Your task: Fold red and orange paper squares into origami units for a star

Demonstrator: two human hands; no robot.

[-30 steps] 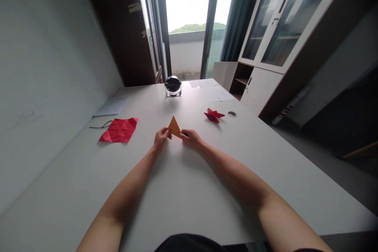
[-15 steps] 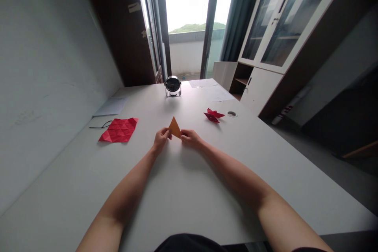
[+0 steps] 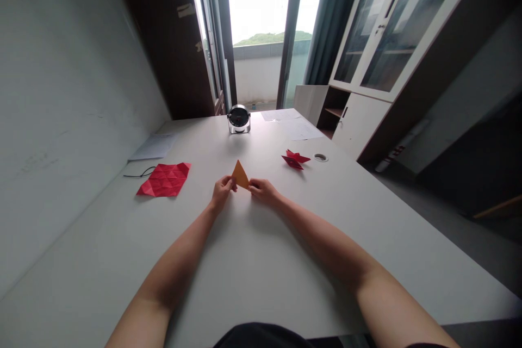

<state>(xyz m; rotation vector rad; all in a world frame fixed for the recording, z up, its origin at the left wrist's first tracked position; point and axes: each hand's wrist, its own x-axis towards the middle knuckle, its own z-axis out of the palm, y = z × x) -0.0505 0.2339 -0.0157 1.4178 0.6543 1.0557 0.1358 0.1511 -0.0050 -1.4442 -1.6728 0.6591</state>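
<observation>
Carefully, both hands pinch the orange paper triangle (image 3: 240, 175) near the tabletop's (image 3: 253, 261) middle: left hand (image 3: 222, 191) closed on its left corner, right hand (image 3: 263, 190) on its right. Matching edges before pressing should keep the crease sharp.

no text, label, brand or number can be read anywhere. the white sheets (image 3: 299, 129) at the far end of the bench (image 3: 253, 261) show only faint marks, too small to make out. the round device (image 3: 238, 119) at the far middle has a dark face with nothing legible on it. red marks on a pale thing on the floor (image 3: 397, 150) at the right, by the cabinet, are blurred beyond reading.
</observation>
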